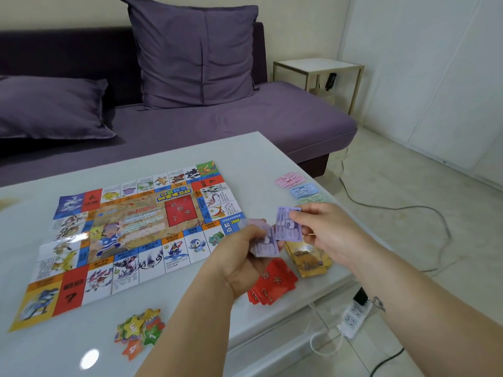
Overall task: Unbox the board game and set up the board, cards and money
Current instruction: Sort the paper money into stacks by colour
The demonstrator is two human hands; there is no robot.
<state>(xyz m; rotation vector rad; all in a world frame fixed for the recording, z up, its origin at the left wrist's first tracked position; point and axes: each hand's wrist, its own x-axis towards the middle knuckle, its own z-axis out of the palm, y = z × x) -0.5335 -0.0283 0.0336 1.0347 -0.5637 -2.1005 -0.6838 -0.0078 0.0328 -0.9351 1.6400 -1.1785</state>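
In the head view, the left hand (245,257) hovers over the desk (258,153) just off the board's near right corner, its fingers curled round a stack of purple notes (265,244). The right hand (324,227) is beside it, thumb and fingers pinching a single purple note (288,224) by its right edge; that note overlaps the stack's upper right corner. The board (136,235) lies unfolded and flat. The left hand covers the lower part of the stack, and the notes' print is too blurred to read. The right hand hides most of the green notes (313,199), which lie behind the blue notes (304,190) and pink notes (290,180). The gold cards (310,258) and red cards (272,284) lie partly under the hands. Star tokens (140,330) are heaped near the front edge.
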